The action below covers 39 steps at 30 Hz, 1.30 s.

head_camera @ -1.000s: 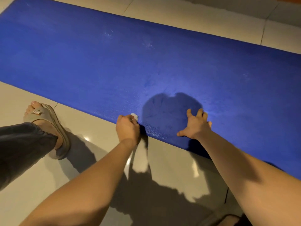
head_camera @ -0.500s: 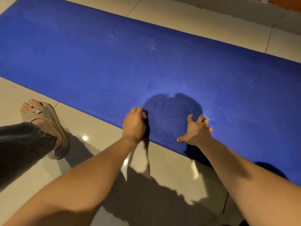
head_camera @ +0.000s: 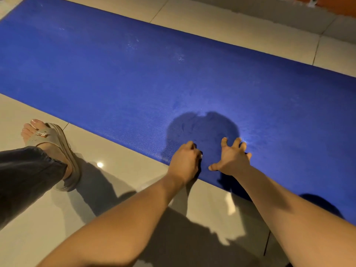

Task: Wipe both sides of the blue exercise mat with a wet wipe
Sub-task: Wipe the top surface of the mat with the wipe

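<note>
Lying flat and unrolled on the floor, the items run as follows, largest first.

- Blue exercise mat [head_camera: 134, 83]: spreads away beyond all the fingertips, its near long edge passing just under both wrists. Pale scuffs show far ahead of the fingers.
- Tiled floor [head_camera: 240, 26]: glossy beige, seen behind the hands and past the mat's far edge.
- Trouser leg [head_camera: 25, 176] and sandal [head_camera: 55, 149]: well off to the outer side of the left hand, on the tiles, clear of the mat.
- Right hand [head_camera: 232, 157]: fingers spread wide and arched, tips pressing the mat, thumb stretched back towards the edge. It holds nothing.
- Left hand [head_camera: 184, 160]: just beside the right thumb, fingers curled tight round the wet wipe.
- Wet wipe [head_camera: 201, 155]: only a white scrap shows at the left fingertips; it seems to touch the mat, though shadow hides the contact.
- Containers: none in view — no wipe pack, no bin.

Step in hand, as judged: wiping the upper face beside the near edge, the right hand bracing. The next move calls for firm strokes with the mat pinned, then a grip on that edge to turn it over — whether the underside is done cannot be told.
</note>
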### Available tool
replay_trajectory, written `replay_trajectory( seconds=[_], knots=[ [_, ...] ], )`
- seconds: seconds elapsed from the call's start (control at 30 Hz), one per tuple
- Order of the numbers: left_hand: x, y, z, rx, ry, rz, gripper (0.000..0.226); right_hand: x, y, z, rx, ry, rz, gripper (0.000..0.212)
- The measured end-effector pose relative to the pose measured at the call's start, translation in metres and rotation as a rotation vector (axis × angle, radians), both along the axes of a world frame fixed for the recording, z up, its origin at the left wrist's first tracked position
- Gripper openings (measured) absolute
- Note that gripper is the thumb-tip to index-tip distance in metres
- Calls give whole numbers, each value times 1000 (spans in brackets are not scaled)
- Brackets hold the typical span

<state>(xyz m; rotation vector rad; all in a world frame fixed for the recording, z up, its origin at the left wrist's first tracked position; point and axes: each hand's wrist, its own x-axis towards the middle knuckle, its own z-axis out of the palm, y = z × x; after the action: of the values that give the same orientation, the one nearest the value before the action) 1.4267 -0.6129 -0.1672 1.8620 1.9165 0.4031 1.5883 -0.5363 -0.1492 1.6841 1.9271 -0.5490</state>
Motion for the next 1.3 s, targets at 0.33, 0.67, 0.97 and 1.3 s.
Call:
replay_trajectory(
  seconds=[0.33,0.67,0.97,1.3],
  knots=[
    [-95,32,4,-21,45,652,16,-4,1,2,0,-34,-3,133],
    [17,8,4,-4,-13,-7,16,10,0,11,141,81,-3,112],
    [-103,39,3,14,189,576,16,9,80,24,-20,31,-21,148],
    [19,31,6,-52,-58,418,22,3,78,5,-92,-8,19,156]
  ],
)
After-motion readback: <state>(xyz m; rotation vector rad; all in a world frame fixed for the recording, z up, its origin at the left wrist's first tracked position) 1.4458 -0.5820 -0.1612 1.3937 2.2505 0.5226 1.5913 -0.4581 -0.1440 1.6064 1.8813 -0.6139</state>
